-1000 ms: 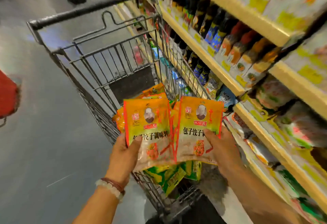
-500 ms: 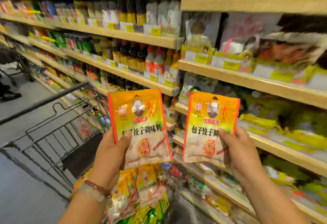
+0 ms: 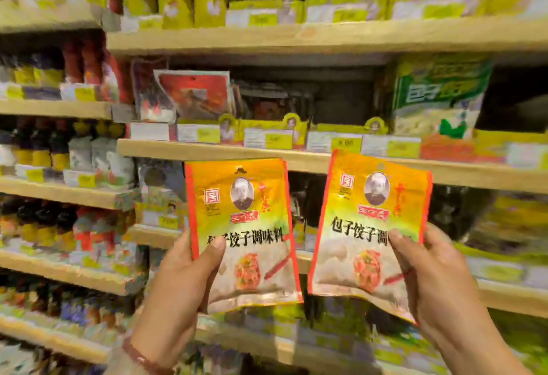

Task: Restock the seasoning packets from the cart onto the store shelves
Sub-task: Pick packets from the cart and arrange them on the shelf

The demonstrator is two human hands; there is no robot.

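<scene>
Packets of seasoning, two alike, are held upright in front of the store shelving, one in each hand. The left packet [image 3: 241, 235] is orange-yellow with a red border, a small oval portrait near the top and a line of black Chinese characters across its middle; the left hand [image 3: 181, 280] grips its lower left edge, thumb laid over the front and fingers behind. The right packet [image 3: 366, 232] carries the same print and tilts slightly to the right; the right hand [image 3: 430, 280] pinches its lower right side, thumb on the front across the last characters. The two packets sit just beside each other with a narrow gap between them. A beaded bracelet [image 3: 139, 358] circles the left wrist.

Behind the packets runs a wooden shelf [image 3: 267, 152] edged with yellow and white price tags [image 3: 278, 139]. On it stand red sachets [image 3: 192, 93] and, to the right, a large green bag [image 3: 439, 96]. Farther left, rows of dark bottles [image 3: 38, 140] with yellow labels fill several shelves. The surroundings are blurred, so their labels cannot be read.
</scene>
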